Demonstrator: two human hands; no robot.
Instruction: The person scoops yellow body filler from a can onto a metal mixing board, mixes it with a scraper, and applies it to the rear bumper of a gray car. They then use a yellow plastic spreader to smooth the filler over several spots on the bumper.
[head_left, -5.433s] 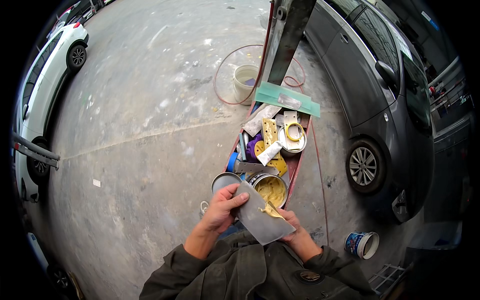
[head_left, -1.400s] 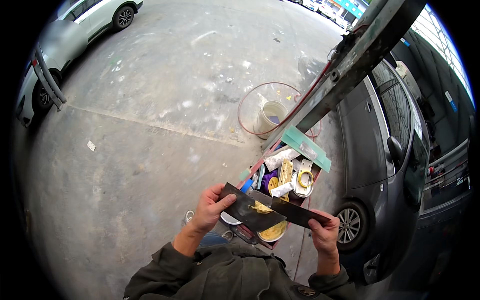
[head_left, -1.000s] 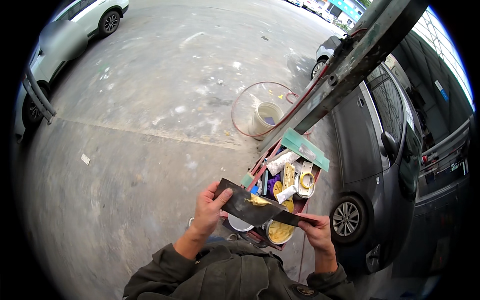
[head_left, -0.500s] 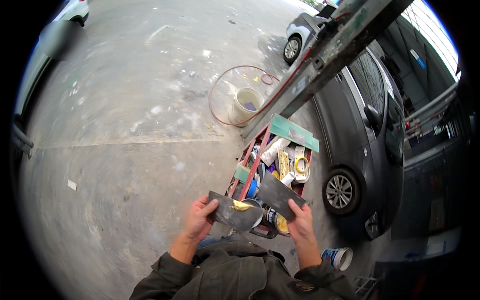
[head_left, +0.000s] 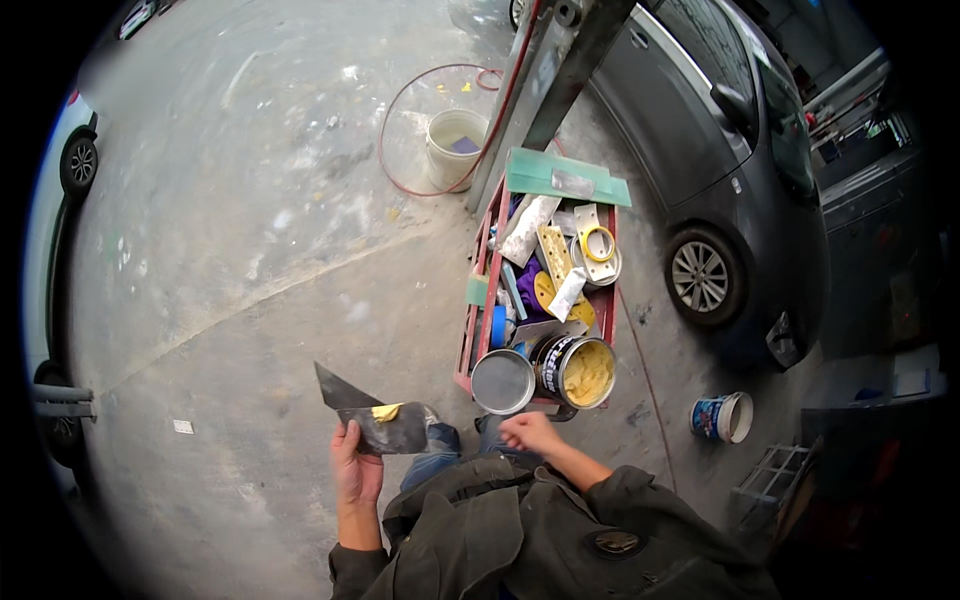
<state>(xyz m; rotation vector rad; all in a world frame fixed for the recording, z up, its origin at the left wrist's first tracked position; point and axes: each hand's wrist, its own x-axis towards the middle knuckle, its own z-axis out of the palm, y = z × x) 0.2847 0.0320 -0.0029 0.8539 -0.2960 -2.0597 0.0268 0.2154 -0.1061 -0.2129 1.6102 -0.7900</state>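
On the left, my left hand [head_left: 356,468] is closed on two dark flat putty spreaders, fanned one over the other. The front spreader [head_left: 385,436] carries a dab of yellow putty [head_left: 386,411]; the rear spreader [head_left: 338,388] sticks out behind it. My right hand [head_left: 530,432], slightly blurred, has its fingers curled in with nothing visible in them. It is just in front of the cart, close to an uncovered can of yellow putty [head_left: 588,374] tilted toward me. Beside that can rests a round grey lid [head_left: 503,381].
The red tool cart [head_left: 466,352] holds sanding blocks, a yellow tape roll [head_left: 598,244] and green sheets [head_left: 560,178]. Behind it stand a post [head_left: 548,85] and a white bucket [head_left: 448,165] with a red hose. A dark car [head_left: 690,170] and a paint bucket [head_left: 722,417] are right.
The spreader from my right hand is now in my left hand with the other one. My left hand has moved left and down, and my right hand has come inward with its fingers curled.
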